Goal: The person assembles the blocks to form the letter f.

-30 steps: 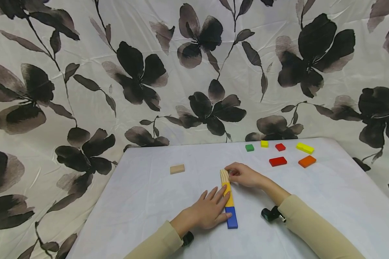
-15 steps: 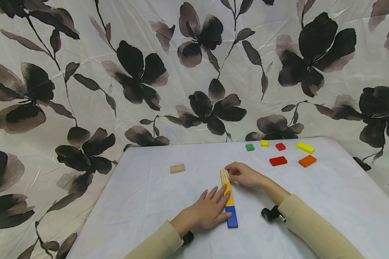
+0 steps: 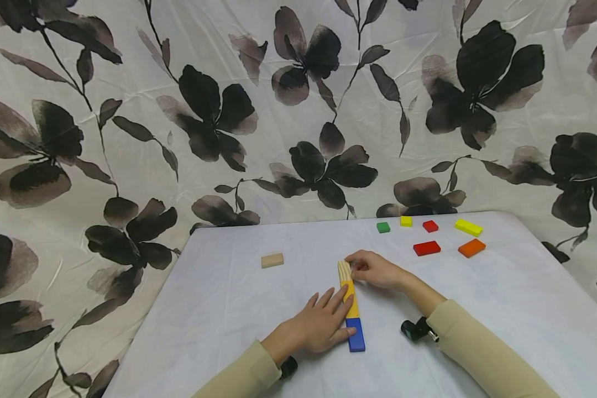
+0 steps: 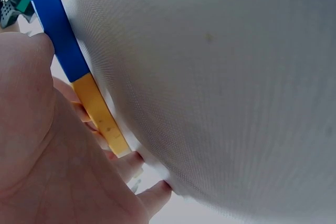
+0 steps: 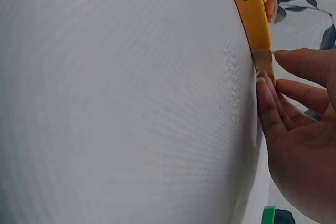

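A blue block, an orange-yellow block and a pale ridged wooden block lie end to end in one row on the white table. My left hand rests over the row from the left, fingers spread and fairly straight, fingertips on the orange-yellow block and thumb on the blue one. At the far end, my right hand pinches the wooden block; the right wrist view shows its fingertips around the wooden block's end, next to the orange-yellow block.
A plain wooden block lies alone at the left. Toward the back right are a green block, a small yellow block, a small red block, a longer yellow block, a red block and an orange block.
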Motion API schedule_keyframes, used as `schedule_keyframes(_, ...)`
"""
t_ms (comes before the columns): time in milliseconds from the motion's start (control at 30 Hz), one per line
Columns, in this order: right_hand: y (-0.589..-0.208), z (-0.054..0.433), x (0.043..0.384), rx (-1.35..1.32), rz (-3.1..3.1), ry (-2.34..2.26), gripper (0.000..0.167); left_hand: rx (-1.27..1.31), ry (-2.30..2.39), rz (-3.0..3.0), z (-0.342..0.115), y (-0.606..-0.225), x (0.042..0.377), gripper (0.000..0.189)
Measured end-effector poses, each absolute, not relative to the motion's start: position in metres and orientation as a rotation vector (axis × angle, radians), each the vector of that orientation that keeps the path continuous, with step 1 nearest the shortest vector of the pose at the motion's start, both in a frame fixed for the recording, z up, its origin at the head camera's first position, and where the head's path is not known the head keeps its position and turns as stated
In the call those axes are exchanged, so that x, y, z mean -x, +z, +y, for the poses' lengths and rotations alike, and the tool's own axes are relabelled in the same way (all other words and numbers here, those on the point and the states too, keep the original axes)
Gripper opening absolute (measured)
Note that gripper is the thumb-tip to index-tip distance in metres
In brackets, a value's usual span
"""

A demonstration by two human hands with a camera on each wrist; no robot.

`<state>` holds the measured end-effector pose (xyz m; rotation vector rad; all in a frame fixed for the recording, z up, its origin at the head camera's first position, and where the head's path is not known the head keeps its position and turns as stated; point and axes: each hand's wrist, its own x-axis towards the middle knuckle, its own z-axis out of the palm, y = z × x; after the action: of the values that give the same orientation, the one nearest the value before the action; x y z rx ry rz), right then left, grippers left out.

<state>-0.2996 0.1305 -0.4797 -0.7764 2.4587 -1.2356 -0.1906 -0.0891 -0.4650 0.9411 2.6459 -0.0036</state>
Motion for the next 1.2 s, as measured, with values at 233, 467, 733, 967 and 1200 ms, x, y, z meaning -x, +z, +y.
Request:
schedule_keyframes(233, -0.481, 0.131, 0.301, 0.746, 2.458, -1.234, 0.044, -0.944, -0.012, 2.651, -0.089, -0.466, 0.191, 0.075)
schedule_keyframes(467, -0.482, 0.132, 0.301, 0.752, 2.460, -1.240, 0.044, -0.953, -0.002, 2.648, -0.089, -0.466, 0.191, 0.075)
schedule_keyframes(733, -0.481, 0.135, 0.298, 0.665, 2.474, -1.223, 0.057, -0.952, 0.011, 2.647, -0.089, -0.467, 0.191, 0.075)
schedule_keyframes(967, -0.477, 0.139, 0.294, 0.651, 2.510, -1.176, 0.059, -0.953, 0.008, 2.653, -0.090, -0.467, 0.191, 0.076)
schedule_keyframes(1200, -0.474, 0.146, 0.289, 0.680, 2.541, -1.131, 0.058, -0.945, 0.013, 2.653, -0.090, -0.466, 0.190, 0.076)
